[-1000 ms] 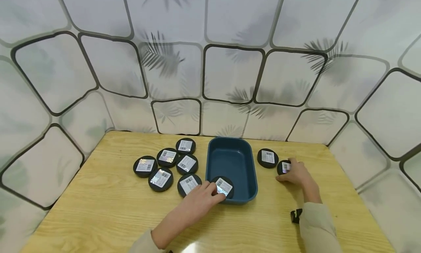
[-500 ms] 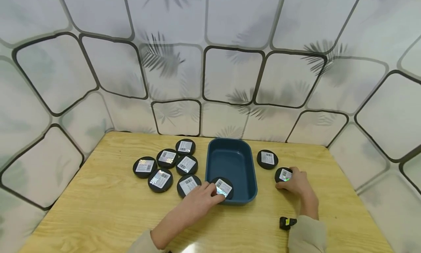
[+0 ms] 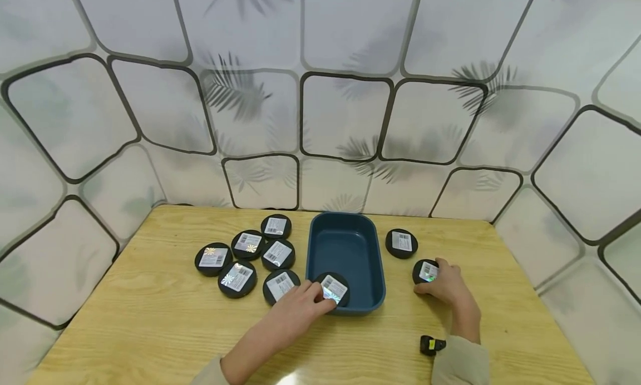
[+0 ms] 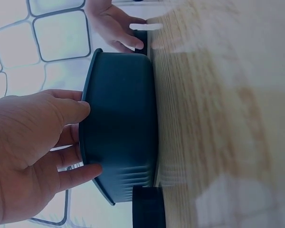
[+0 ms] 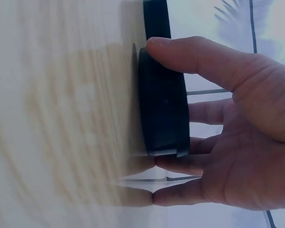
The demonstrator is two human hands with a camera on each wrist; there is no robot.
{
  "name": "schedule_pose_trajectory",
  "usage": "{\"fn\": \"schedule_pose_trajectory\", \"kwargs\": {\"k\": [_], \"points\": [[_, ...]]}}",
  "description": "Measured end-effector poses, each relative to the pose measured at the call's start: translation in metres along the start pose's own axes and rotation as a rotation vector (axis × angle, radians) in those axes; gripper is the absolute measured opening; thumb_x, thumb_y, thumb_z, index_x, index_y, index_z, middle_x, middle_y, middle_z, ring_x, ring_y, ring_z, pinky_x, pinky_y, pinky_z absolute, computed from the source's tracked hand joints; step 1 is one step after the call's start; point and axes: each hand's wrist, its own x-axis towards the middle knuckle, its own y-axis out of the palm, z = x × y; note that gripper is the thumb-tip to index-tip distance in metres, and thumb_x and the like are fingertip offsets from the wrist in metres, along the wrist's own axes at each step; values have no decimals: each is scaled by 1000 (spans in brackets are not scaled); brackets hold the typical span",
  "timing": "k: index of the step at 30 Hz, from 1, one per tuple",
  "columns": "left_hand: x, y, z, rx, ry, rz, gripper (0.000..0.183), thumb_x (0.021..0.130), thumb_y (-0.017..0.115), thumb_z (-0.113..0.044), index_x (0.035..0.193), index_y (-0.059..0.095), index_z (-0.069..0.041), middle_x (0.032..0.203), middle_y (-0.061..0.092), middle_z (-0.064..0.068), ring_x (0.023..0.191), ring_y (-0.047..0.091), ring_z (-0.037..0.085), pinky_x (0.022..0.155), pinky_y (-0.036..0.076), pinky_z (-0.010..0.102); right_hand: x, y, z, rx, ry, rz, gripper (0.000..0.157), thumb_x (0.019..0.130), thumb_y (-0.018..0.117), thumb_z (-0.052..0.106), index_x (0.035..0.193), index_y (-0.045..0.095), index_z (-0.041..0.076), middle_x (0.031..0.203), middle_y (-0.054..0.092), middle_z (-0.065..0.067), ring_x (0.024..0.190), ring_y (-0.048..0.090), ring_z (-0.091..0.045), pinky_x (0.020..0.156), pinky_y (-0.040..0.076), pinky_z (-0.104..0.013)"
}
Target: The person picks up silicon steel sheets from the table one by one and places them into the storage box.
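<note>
Right hand (image 3: 448,285)'s gripping a round black white-labelled disc (image 3: 423,272)
Left hand (image 3: 297,309)'s by the blue rectangular plastic bin (image 3: 358,260)'s rim, can't tell if grasping

From where I sit I see a yellow wooden bench (image 3: 125,324), its grain running crosswise. Behind the bench stands a pale back wall (image 3: 345,115), printed with rounded panels outlined in black and grey; faint dark fronds (image 3: 235,90) are scattered over it. Left of the bench I get a matching left wall (image 3: 35,123), right of it a right wall (image 3: 591,173). White glare (image 3: 287,379) shines on the bench's near part.
</note>
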Motion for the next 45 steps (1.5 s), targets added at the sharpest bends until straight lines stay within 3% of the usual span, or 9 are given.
{"fn": "schedule_pose_trajectory", "kwargs": {"k": [12, 21, 32, 38, 45], "points": [[0, -2, -1, -4, -4, -5, 19, 93, 63, -13, 107, 66, -26, 92, 52, -3, 81, 44, 13, 66, 40, 22, -12, -5, 8, -55, 0, 25, 97, 73, 83, 28, 140, 29, -18, 119, 43, -38, 100, 52, -42, 87, 45, -55], [0, 0, -1, 5, -4, -23, 19, 93, 64, -13, 106, 67, -26, 92, 52, -3, 81, 44, 13, 67, 41, 22, -24, -16, 19, -74, -47, 11, 100, 71, 85, 31, 138, 29, -18, 116, 47, -37, 97, 54, -39, 83, 47, -52], [0, 0, 0, -11, -5, -9, 21, 93, 64, -12, 107, 66, -27, 93, 53, -3, 81, 45, 13, 67, 42, 22, -46, -33, 42, -120, -116, 0, 98, 73, 85, 32, 142, 32, -13, 116, 46, -35, 93, 55, -36, 76, 49, -48], [0, 0, 1, -6, 5, -32, 20, 92, 65, -12, 106, 66, -26, 92, 53, -2, 80, 44, 14, 66, 41, 22, -58, -35, 57, -144, -189, 35, 98, 71, 87, 31, 143, 35, -10, 117, 48, -32, 96, 56, -35, 78, 50, -49], [0, 0, 0, 1, 11, -29, 21, 92, 65, -12, 107, 67, -26, 92, 53, -3, 80, 45, 14, 66, 41, 22, -72, -32, 76, -181, -222, 37, 99, 67, 89, 35, 143, 39, -3, 114, 51, -25, 89, 56, -30, 70, 50, -44]]}}
